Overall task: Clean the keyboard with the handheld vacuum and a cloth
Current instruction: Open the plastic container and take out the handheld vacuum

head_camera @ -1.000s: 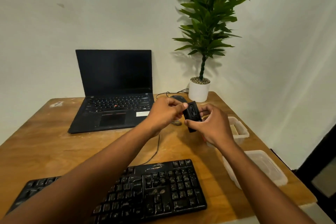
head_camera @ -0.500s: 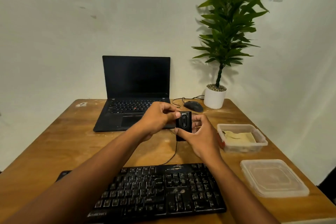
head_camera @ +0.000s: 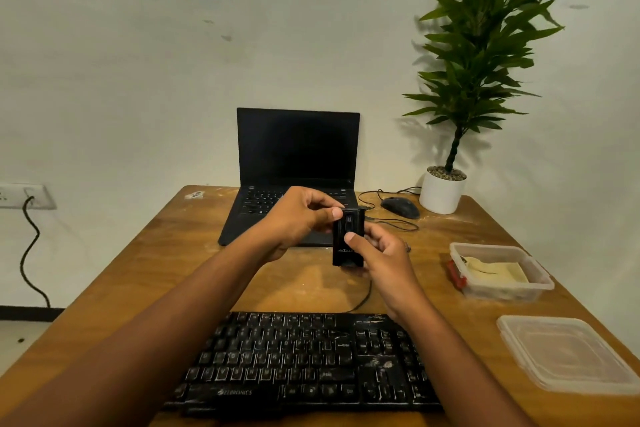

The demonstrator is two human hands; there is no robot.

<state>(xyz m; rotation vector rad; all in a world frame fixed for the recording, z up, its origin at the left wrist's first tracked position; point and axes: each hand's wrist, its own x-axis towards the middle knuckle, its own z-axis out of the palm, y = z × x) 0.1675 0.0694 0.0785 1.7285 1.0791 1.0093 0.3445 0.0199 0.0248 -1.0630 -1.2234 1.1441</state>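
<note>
Gripping vacuum between both hands

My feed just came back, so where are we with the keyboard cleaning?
Done: only setup. The lid is off the container, with the cloth lying inside. In hand: both hands, left hand and right hand, hold the small black vacuum above the table, thumbs on its front. Left: the keyboard shows white specks, so vacuuming and wiping remain.

keyboard black, white-flecked | vacuum black | laptop black | cloth cream | pot white
</note>
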